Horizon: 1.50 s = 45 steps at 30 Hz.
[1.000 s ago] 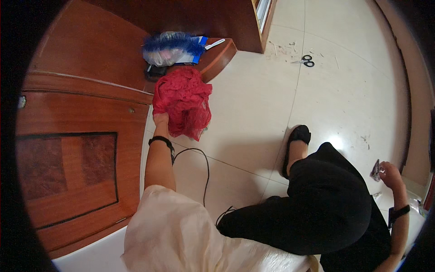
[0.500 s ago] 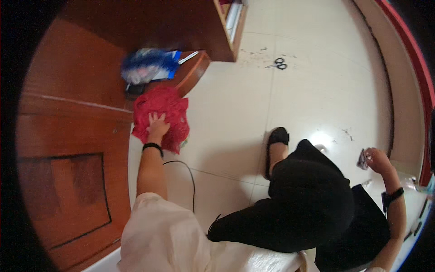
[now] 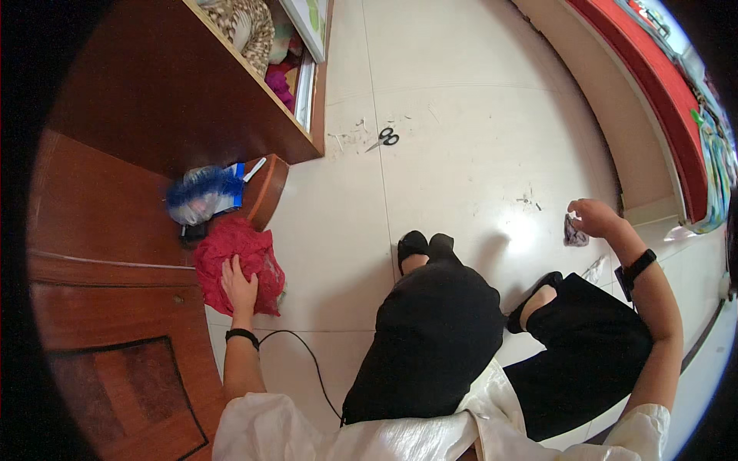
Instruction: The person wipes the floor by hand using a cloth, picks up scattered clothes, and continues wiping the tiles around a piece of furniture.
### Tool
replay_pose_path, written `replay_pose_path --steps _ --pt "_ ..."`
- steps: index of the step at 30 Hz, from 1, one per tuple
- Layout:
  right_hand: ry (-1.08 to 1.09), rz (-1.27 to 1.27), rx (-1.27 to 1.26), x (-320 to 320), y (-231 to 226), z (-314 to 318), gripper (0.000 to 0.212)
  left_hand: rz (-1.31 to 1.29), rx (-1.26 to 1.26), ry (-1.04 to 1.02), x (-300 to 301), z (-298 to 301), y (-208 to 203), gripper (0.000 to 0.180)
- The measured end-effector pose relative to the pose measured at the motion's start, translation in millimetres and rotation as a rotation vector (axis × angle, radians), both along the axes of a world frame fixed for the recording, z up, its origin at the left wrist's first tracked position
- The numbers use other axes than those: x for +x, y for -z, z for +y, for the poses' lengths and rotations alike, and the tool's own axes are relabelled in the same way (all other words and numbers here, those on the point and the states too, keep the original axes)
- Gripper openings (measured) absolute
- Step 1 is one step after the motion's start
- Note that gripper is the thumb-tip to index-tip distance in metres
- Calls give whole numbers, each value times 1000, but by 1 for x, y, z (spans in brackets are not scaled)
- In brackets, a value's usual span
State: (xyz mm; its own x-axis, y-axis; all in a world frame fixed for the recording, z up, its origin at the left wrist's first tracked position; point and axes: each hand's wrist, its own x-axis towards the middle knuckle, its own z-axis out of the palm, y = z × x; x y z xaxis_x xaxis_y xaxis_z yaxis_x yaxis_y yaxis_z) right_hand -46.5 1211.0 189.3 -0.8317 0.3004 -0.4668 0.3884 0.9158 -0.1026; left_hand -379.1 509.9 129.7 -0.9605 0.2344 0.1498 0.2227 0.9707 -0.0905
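Observation:
My left hand (image 3: pixel 239 286) rests on a crumpled red plastic bag (image 3: pixel 231 253) on the floor beside the wooden furniture at the left. Its fingers are spread over the bag. Out to the right, my right hand (image 3: pixel 600 219) is closed on a small crumpled patterned piece (image 3: pixel 575 231), pale with dark purplish marks, hanging just under the fingertips. I cannot tell whether that piece is cloth or plastic. Black-handled scissors (image 3: pixel 388 137) lie on the floor ahead of me, away from both hands.
Small scraps (image 3: pixel 350 137) lie around the scissors, with more dark bits (image 3: pixel 529 202) near my right hand. A blue-and-clear bundle (image 3: pixel 204 196) and a white pen-like item (image 3: pixel 254 169) sit on the low wooden ledge (image 3: pixel 270 188). A black cord (image 3: pixel 311 357) runs by my left forearm.
The view has swung to the right, bringing my right shoe and more of the red edge into sight. My left hand stays on the red bag; the right still holds the patterned piece.

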Motion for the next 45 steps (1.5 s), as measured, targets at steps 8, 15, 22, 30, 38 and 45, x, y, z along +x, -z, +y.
replay_pose_path --steps 8,15,22,30,38,45 --pt "-27 21 58 25 6 9 29 -87 96 361 31 46 -40 54" --pt "-25 74 88 61 -3 21 33 -129 146 578 44 84 -64 45" --pt "170 -13 132 80 -17 43 36 -144 151 652 47 60 -73 40" --pt "289 -92 148 107 -5 80 34 -235 163 811 -7 138 -112 22" --pt "343 -173 -80 107 122 113 30 -420 114 962 -76 308 -61 29" --pt "1174 34 -361 107 208 95 47 -730 41 1126 -79 385 0 27"
